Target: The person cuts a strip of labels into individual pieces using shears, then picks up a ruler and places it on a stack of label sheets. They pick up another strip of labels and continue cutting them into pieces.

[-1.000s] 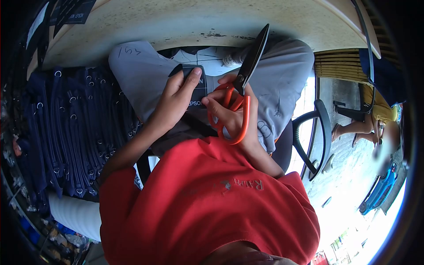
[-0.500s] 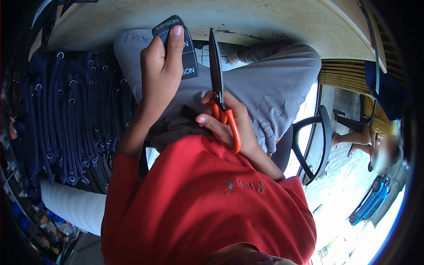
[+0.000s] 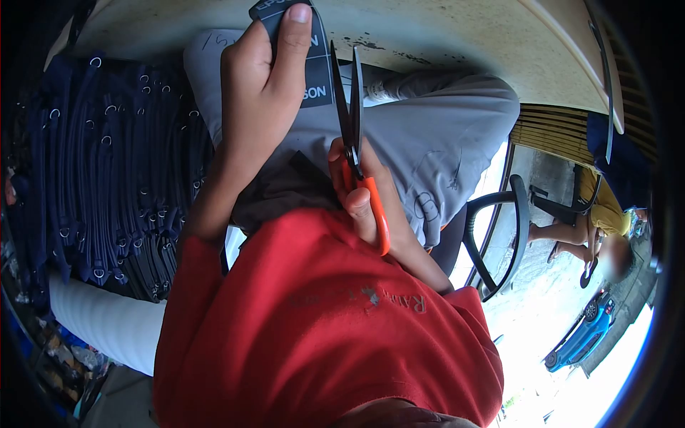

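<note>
My left hand (image 3: 260, 107) is closed around a dark label strip (image 3: 317, 77) printed with EPSON in pale letters, its thumb pressed flat on the upper part. The lower labels hang free beside the palm. In my right hand (image 3: 382, 187) are scissors with orange handles (image 3: 377, 214), fingers and thumb through the loops. Their dark blades point up and stand slightly apart, right alongside the strip's right edge. A short black strip (image 3: 307, 171) lies on my lap between the two wrists.
Many navy straps with metal D-rings (image 3: 105, 140) hang at the left, above a white roll (image 3: 107, 321). A pale tabletop (image 3: 428, 36) curves across the front. At right are a black chair armrest (image 3: 515, 235), a seated person (image 3: 589, 228) and a blue car (image 3: 581, 335).
The scissor blades have parted from nearly closed, and now sit closer to the strip. My left hand and the strip have shifted upward in view.
</note>
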`<action>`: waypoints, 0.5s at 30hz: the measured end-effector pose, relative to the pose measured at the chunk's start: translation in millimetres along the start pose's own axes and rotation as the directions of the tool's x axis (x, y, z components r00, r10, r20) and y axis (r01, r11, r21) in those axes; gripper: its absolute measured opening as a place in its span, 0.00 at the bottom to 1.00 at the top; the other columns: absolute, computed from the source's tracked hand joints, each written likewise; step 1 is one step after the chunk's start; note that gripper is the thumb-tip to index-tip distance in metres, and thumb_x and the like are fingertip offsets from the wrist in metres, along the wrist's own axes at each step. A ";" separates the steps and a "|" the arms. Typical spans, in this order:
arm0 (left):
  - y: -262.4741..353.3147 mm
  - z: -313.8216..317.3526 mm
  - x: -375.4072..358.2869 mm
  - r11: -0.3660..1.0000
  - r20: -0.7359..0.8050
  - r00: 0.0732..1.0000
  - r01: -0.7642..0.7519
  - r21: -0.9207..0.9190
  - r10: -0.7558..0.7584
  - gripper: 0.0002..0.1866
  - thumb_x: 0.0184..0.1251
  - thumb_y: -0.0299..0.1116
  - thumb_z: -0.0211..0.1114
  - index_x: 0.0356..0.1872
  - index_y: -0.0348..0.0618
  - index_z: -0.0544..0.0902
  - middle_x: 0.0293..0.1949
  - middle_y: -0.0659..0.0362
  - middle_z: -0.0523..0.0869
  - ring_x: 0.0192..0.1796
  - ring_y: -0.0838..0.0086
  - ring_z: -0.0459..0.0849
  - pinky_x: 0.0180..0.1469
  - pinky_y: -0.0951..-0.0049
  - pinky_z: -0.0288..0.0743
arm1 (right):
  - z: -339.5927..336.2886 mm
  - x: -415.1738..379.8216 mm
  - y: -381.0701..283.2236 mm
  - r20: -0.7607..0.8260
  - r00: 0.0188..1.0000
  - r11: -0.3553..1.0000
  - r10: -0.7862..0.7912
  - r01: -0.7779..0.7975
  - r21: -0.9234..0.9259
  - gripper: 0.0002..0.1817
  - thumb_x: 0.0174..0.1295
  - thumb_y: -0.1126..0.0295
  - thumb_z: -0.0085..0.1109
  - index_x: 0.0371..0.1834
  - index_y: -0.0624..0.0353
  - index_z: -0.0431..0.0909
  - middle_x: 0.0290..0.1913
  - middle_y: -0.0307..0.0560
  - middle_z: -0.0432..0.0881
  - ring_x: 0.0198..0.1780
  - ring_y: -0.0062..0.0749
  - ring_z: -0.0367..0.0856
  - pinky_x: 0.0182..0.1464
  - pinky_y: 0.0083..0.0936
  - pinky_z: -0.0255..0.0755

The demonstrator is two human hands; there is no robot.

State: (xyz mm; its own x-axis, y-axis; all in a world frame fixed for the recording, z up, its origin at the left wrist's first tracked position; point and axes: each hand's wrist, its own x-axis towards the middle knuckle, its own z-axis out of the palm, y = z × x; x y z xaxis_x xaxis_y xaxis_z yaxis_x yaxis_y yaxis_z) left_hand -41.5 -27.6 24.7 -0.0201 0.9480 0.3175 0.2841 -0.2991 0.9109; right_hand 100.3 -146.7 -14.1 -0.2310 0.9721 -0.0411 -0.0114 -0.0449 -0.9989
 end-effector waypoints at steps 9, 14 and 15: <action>-4.0 5.4 -4.9 0.998 0.050 0.998 -0.033 -0.048 0.035 0.16 0.78 0.38 0.54 0.29 0.41 0.76 0.22 0.75 0.67 0.26 0.92 0.59 0.27 0.84 0.53 | 2.0 3.9 -10.9 -0.045 0.999 1.000 -0.018 0.018 -0.014 0.38 0.63 0.31 0.47 0.43 0.63 0.68 0.18 0.44 0.66 0.20 0.33 0.67 0.26 0.30 0.59; -3.8 6.2 -4.7 0.997 0.040 0.997 -0.058 -0.046 0.059 0.16 0.78 0.38 0.54 0.29 0.40 0.76 0.23 0.75 0.68 0.26 0.91 0.60 0.27 0.83 0.54 | 2.4 5.1 -10.0 -0.042 0.999 0.999 -0.022 0.020 -0.027 0.37 0.64 0.32 0.47 0.42 0.63 0.68 0.18 0.44 0.66 0.20 0.33 0.67 0.26 0.30 0.59; -3.6 6.2 -4.4 0.997 0.040 0.997 -0.059 -0.047 0.061 0.16 0.78 0.38 0.54 0.29 0.40 0.76 0.23 0.75 0.68 0.26 0.91 0.60 0.27 0.83 0.54 | 2.4 5.2 -9.4 -0.040 0.999 0.999 -0.017 0.016 -0.030 0.36 0.64 0.32 0.47 0.42 0.63 0.68 0.18 0.44 0.66 0.19 0.34 0.67 0.26 0.30 0.59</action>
State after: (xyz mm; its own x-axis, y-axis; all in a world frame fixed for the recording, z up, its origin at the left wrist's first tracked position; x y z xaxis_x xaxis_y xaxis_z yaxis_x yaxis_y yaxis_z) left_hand -36.5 -29.9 18.4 0.0360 0.9316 0.3616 0.2397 -0.3593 0.9019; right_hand 96.8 -141.8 -4.9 -0.1914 0.9812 -0.0245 0.0145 -0.0222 -0.9996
